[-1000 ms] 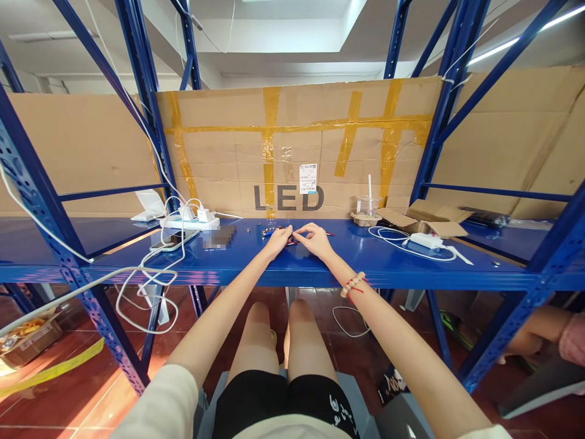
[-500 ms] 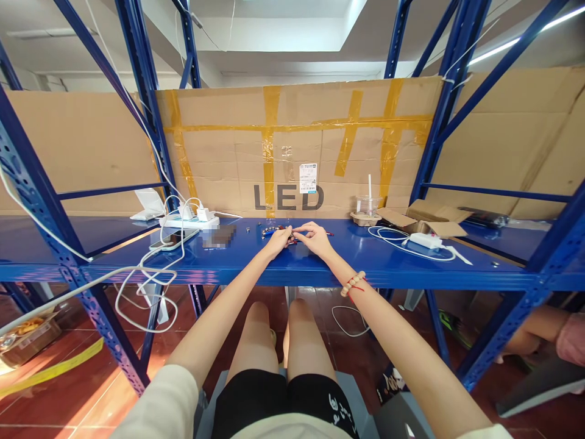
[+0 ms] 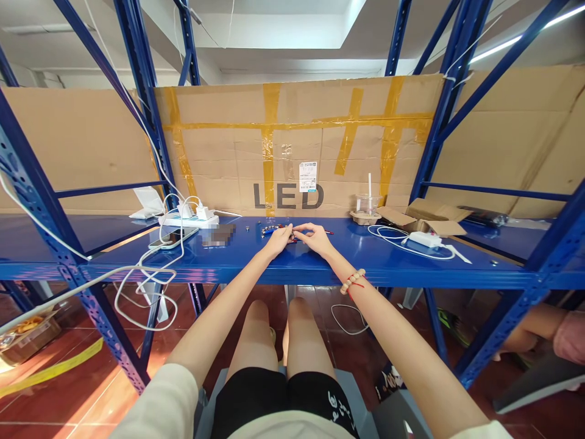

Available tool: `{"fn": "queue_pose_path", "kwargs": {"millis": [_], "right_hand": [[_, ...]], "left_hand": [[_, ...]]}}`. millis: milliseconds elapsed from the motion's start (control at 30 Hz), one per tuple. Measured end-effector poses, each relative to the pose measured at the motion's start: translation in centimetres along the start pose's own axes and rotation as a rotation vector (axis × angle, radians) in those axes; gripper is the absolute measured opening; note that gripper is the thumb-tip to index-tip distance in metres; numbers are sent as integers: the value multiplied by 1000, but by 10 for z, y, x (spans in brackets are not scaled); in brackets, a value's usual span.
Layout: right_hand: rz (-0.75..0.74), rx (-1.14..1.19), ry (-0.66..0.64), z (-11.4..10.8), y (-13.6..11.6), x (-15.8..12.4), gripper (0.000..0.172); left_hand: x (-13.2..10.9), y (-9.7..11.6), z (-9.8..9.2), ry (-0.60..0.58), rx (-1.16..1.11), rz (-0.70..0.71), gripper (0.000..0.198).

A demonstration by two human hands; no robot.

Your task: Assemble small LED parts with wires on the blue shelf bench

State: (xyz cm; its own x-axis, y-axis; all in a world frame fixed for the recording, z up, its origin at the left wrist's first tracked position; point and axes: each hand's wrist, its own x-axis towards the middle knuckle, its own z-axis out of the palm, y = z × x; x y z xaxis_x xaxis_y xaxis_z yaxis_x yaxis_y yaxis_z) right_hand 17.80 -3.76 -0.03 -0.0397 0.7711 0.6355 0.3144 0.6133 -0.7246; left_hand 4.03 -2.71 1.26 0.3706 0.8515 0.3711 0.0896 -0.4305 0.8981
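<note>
My left hand (image 3: 278,240) and my right hand (image 3: 315,237) meet fingertip to fingertip over the middle of the blue shelf top (image 3: 237,256). Both are closed in a pinch; whatever sits between the fingers is too small and hidden to name. Beside my left fingers lies a blue piece with small shiny bits (image 3: 270,231), partly covered by the hand. A thin red-and-dark tip (image 3: 329,232) pokes out beyond my right hand. Several tiny metal-looking parts (image 3: 247,229) are scattered to the left and behind.
On the left are a white power strip (image 3: 208,221) with plugs, a phone (image 3: 173,238) and looped white cables (image 3: 150,274). To the right stand a plastic cup with a straw (image 3: 367,204), an open cardboard box (image 3: 434,219) and a white adapter (image 3: 425,240). Cardboard (image 3: 219,158) closes the back.
Both hands stay in the same place with fingertips together. Only slight finger movement shows, and the whole view has shifted a little.
</note>
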Motion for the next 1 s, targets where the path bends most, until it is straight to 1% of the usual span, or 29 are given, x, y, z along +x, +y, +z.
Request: {"fn": "queue_pose_path", "kwargs": {"millis": [133,233,333,500,600,667,733,833,933,1000], "right_hand": [[5,5,-3,0,1,0,36],[2,-11,18,0,4,1,36],[-1,-26,38,-1,6,2,35],[-2,-49,58,-1,9,3,33],[-1,-49,69,-1,10,3,33],[0,-42,73,-1,11,3,32],[0,-34,71,-1,11,3,31],[2,-33,85,-1,11,3,30],[7,-40,101,-2,9,2,29],[17,-33,97,-2,6,1,30]], "left_hand": [[3,-5,-1,-6,57,88,44],[5,-9,-2,-14,114,121,42],[6,-12,-2,-1,155,131,40],[7,-13,-4,15,229,106,37],[6,-11,-4,5,261,145,34],[6,-11,-4,-6,265,174,31],[6,-10,-4,-19,275,172,25],[8,-12,-3,-11,358,170,16],[10,-15,-4,-8,448,244,22],[12,-16,-5,-9,469,285,25]]}}
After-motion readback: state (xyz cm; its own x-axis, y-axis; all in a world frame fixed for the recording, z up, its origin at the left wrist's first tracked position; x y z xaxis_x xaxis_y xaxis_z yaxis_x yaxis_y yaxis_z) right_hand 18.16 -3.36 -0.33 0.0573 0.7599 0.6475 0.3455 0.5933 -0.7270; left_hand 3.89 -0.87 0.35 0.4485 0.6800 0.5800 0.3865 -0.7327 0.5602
